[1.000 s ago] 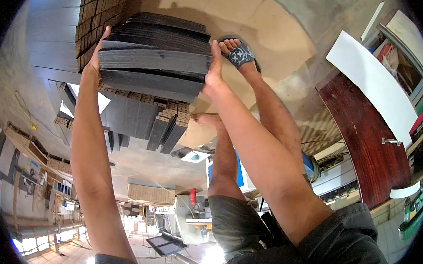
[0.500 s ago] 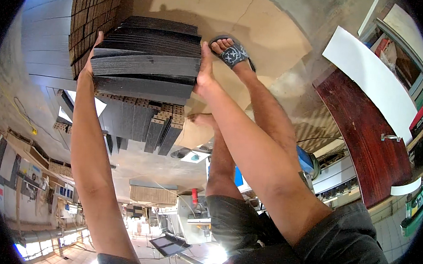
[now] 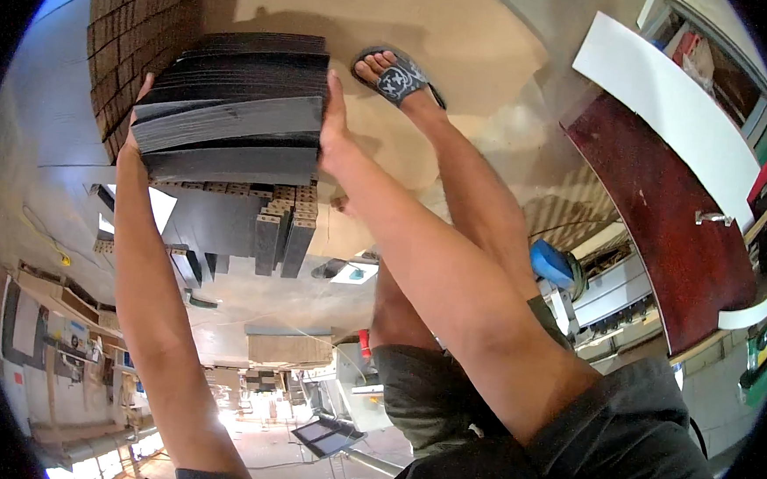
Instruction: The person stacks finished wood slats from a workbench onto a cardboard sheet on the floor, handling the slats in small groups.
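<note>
A stack of black boards with a faint wood grain is held between my two hands. My left hand presses on its left end, mostly hidden behind the boards. At the right end my right hand lies flat against the boards, thumb side up. The boards are unevenly aligned, and the nearer ones are slightly tilted. Just below the stack in the view are more dark boards with light brown, hole-dotted ends. Whether the held stack rests on them, I cannot tell.
Another tall stack of boards stands at the far left. Brown sheeting covers the floor, where my sandalled foot stands. To the right lean a dark red panel with a metal handle and a white panel.
The whole view has shifted, and the held boards and both hands now sit farther left in it. The grip at both ends looks the same.
</note>
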The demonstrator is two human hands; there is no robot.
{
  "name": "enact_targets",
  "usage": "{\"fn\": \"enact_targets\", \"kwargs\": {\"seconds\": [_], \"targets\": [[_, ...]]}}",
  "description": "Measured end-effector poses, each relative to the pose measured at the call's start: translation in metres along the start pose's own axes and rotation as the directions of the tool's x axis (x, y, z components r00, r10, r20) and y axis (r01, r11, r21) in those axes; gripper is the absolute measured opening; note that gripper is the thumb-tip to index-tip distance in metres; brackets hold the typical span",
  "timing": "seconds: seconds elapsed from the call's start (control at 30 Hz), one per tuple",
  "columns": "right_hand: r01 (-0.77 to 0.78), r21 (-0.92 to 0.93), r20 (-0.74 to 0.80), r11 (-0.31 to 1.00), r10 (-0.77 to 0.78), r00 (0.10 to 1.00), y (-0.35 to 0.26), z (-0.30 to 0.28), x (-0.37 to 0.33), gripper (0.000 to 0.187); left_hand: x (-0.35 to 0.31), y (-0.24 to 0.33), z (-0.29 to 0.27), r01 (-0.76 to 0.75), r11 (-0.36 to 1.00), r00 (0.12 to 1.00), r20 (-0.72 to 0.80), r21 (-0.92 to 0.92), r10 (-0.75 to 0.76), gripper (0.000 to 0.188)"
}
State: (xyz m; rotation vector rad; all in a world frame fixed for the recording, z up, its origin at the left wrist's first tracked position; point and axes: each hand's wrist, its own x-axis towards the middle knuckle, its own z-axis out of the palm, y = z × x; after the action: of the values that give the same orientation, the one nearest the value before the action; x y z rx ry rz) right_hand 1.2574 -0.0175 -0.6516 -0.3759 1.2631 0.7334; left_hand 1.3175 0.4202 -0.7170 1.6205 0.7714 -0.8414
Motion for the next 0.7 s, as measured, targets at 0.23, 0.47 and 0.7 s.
{"fn": "enact_targets", "kwargs": {"seconds": [0.23, 0.47, 0.7], "targets": [[0.019, -0.024, 0.142, 1.000, -0.015, 0.990, -0.005, -0.019, 0.006, 0.121, 0.008, -0.020, 0.003, 0.027, 0.975, 0.994, 0.107, -0.222, -0.003, 0.053], [0.199, -0.170, 0.088, 0.965, -0.186, 0.979, -0.003, 0.005, -0.004, 0.111, 0.021, -0.039, -0.056, 0.296, 0.805, 0.943, 0.291, -0.515, -0.160, 0.048], [0.319, -0.355, -0.008, 0.879, -0.344, 0.939, 0.007, 0.014, -0.021, 0.101, 0.018, -0.019, -0.054, 0.329, 0.807, 0.934, 0.296, -0.490, -0.201, 0.051]]}}
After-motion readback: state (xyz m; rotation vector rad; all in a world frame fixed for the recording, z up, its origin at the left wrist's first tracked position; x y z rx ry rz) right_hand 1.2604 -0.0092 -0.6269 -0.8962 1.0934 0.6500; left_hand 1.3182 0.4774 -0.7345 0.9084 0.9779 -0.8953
